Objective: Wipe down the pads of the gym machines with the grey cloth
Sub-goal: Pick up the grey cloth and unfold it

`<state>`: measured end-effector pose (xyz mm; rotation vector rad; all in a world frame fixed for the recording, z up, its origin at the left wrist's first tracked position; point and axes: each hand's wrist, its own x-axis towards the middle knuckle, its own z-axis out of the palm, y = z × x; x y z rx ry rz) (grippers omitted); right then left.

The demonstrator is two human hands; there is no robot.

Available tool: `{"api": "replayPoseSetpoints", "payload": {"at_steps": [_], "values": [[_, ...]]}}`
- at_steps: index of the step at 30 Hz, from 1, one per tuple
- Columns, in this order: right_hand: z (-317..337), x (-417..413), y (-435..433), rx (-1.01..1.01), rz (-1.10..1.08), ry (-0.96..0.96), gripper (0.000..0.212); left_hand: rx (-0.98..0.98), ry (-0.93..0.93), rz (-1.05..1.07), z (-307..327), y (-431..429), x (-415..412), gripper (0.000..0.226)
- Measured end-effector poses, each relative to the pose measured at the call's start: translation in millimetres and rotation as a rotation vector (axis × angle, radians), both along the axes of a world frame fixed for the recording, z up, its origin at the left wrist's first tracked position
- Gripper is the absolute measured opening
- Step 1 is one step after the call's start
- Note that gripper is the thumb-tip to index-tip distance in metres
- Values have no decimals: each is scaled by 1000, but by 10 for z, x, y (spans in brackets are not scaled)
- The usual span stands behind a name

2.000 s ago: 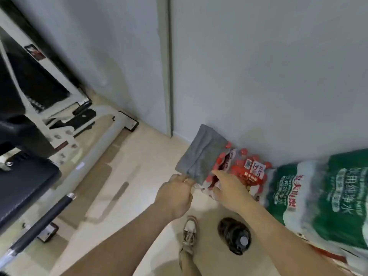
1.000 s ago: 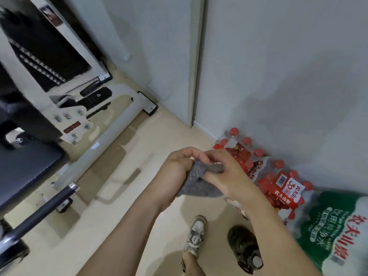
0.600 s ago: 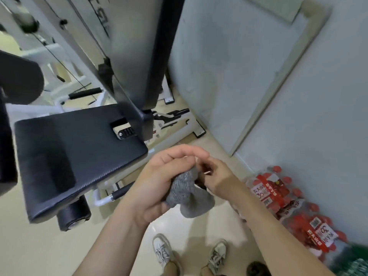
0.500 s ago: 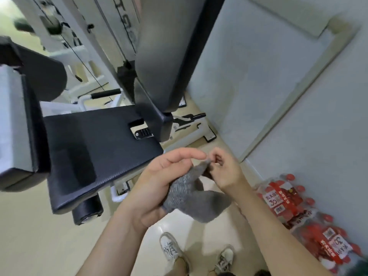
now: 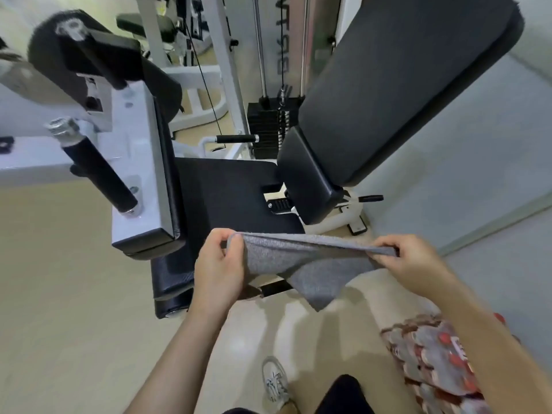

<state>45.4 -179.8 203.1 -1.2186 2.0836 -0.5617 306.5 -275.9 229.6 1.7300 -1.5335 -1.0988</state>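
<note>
The grey cloth [image 5: 307, 264] is stretched out in the air between my hands, one corner hanging down. My left hand [image 5: 219, 264] pinches its left end and my right hand [image 5: 413, 261] pinches its right end. Just beyond the cloth lies the black seat pad [image 5: 227, 198] of a white gym machine. Its tall black back pad [image 5: 394, 88] leans up to the right. A black-edged side pad [image 5: 168, 174] on a white arm stands to the left of the seat. A black roller pad [image 5: 50, 52] sits at the upper left.
A black handle bar [image 5: 101, 171] juts out at the left. The weight stack [image 5: 265, 130] and cable stand behind the seat. A shrink-wrapped pack of red-capped bottles [image 5: 433, 363] lies on the beige floor at lower right, by the grey wall [image 5: 448, 174]. My shoe [image 5: 274, 380] is at the bottom.
I lifted the cloth off the bottle pack, bunched it in both hands, turned toward the machine, and have now pulled it out flat between my hands.
</note>
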Motion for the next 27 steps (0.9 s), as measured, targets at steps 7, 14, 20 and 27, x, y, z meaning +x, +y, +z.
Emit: {"api": "replayPoseSetpoints", "payload": {"at_steps": [7,14,20,27], "values": [[120,610,-530,21,-61,-576,45,670,561,176,-87,-335,-182,27],[-15,604,-1278,-67,-198,-803,46,627,832,170,-110,-759,-550,33],[-321,146,-1931,46,-367,-1187,31,568,730,212,-286,-1362,-904,20],[-507,-17,-2648,111,-149,-1122,21,345,252,-262,-754,-1711,-1465,28]]}}
